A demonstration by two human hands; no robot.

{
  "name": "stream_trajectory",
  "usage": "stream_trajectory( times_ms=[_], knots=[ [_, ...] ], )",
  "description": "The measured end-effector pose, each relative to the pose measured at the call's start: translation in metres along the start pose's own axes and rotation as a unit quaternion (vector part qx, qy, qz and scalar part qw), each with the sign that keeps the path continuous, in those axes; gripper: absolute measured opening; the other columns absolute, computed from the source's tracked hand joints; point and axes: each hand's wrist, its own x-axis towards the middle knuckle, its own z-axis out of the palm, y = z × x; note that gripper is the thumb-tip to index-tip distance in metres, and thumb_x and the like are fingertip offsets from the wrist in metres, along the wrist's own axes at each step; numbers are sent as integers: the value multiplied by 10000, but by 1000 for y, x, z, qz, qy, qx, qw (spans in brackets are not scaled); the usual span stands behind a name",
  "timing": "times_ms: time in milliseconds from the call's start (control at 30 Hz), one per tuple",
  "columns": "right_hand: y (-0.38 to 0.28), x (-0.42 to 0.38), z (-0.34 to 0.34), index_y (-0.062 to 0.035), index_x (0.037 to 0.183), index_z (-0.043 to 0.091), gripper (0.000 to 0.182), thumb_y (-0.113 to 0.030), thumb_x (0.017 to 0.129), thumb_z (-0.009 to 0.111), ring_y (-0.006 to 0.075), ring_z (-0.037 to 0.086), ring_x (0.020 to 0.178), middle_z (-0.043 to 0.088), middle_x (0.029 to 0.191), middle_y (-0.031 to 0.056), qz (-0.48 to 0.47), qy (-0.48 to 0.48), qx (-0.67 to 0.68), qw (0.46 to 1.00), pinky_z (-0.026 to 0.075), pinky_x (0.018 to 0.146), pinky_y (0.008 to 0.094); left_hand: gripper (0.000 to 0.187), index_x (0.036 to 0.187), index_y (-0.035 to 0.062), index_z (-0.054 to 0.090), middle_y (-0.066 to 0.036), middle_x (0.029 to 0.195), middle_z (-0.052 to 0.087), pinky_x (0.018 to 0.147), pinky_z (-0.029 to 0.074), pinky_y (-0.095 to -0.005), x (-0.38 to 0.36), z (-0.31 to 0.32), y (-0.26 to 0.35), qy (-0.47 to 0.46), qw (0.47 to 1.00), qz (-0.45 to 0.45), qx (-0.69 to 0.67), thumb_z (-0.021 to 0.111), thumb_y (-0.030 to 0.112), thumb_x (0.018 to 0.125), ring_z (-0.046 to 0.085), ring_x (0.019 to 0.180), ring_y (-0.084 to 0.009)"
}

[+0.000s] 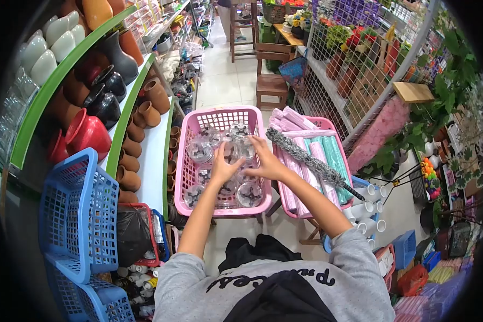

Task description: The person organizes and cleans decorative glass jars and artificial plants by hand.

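Note:
Both of my hands are inside a pink plastic basket (pixel 183 182) filled with clear, round, see-through containers that have dark and silvery patterns in them. The fingers and thumb of my left hand (pixel 225 169) curve around a clear container (pixel 232 151) near the middle of the pile. My right hand (pixel 268 162) is just beside it, its fingers spread over the containers on the right. A clear container (pixel 249 194) lies below the right hand, and another clear container (pixel 199 151) sits to the left of the left hand. Glare blurs their edges.
A second pink basket (pixel 344 161) on the right holds pink and teal wrapped packs, with a grey fuzzy duster (pixel 311 158) across it. Vases stand on green-edged shelves (pixel 145 64) at left. Blue baskets (pixel 80 214), a wooden chair (pixel 271 83) and a wire rack (pixel 354 80) flank the aisle.

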Motion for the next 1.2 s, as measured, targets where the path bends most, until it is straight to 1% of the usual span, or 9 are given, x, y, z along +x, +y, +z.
stream_trajectory(
  times_ms=[67, 133, 200, 433, 567, 833, 933, 1133, 1200],
  knots=[
    [35, -15, -7, -30, 1387, 260, 856, -249, 701, 723, 425, 351, 1239, 343, 1326, 243, 63, 82, -69, 992, 334, 1035, 442, 738, 1345, 112, 376, -90, 1250, 465, 907, 450, -396, 6, 5, -7, 40, 998, 28, 26, 682, 451, 765, 468, 1160, -255],
    [57, -35, -23, -19, 1362, 309, 711, -185, 754, 638, 387, 378, 1228, 393, 1304, 233, 168, 106, -153, 968, 324, 1030, 472, 717, 1355, 159, 358, -95, 1255, 465, 855, 476, -421, 5, -4, 9, -119, 889, -217, -385, 666, 444, 775, 480, 1134, -267],
    [65, -53, -35, -58, 1362, 327, 670, -149, 756, 596, 364, 413, 1202, 397, 1307, 229, 288, 20, -291, 912, 340, 1002, 502, 682, 1353, 193, 341, -95, 1263, 469, 831, 490, -446, 5, 5, -3, -127, 864, -234, -427, 612, 485, 799, 508, 1094, -283],
    [100, -68, -37, -211, 1352, 362, 567, -43, 816, 446, 338, 571, 955, 515, 1134, 184, 225, -48, -401, 887, 510, 721, 449, 716, 1293, 107, 438, -139, 1241, 513, 904, 451, -484, 2, 1, 3, -176, 666, -249, -681, 470, 633, 809, 521, 1110, -316],
    [117, -50, -50, -196, 1348, 368, 565, -58, 807, 459, 367, 594, 870, 519, 1114, 202, 177, -10, -394, 902, 518, 660, 466, 693, 1320, 111, 410, -169, 1251, 504, 875, 468, -488, 0, -8, 13, -185, 652, -220, -701, 426, 608, 836, 516, 1129, -345],
    [-20, 35, -81, -213, 1365, 364, 551, -214, 830, 495, 373, 612, 764, 563, 1003, 200, 20, -39, -259, 965, 511, 665, 461, 671, 1327, 127, 401, -144, 1255, 492, 871, 469, -475, 11, -21, 19, -160, 647, -190, -721, 337, 613, 869, 518, 1115, -351],
    [-46, 29, -38, -218, 1374, 360, 540, -234, 855, 507, 385, 616, 798, 587, 964, 216, 36, -91, -190, 977, 505, 691, 468, 712, 1277, 133, 463, -105, 1207, 539, 883, 467, -450, 12, -21, 30, -122, 702, -191, -675, 287, 680, 858, 536, 1095, -291],
    [-65, 8, -28, -158, 1349, 397, 500, -191, 864, 512, 418, 600, 777, 598, 868, 233, -15, -109, -137, 984, 481, 676, 490, 738, 1194, 142, 541, -76, 1108, 603, 822, 489, -404, 1, -49, 35, -94, 667, -157, -723, 233, 715, 847, 581, 996, -225],
    [-57, 16, -30, -122, 1349, 389, 506, -186, 862, 515, 426, 597, 747, 607, 827, 250, 76, -60, -131, 987, 472, 667, 500, 732, 1220, 150, 519, -73, 1145, 588, 801, 490, -385, -4, -38, 20, -143, 638, -164, -739, 248, 715, 843, 584, 978, -224]
  ],
)
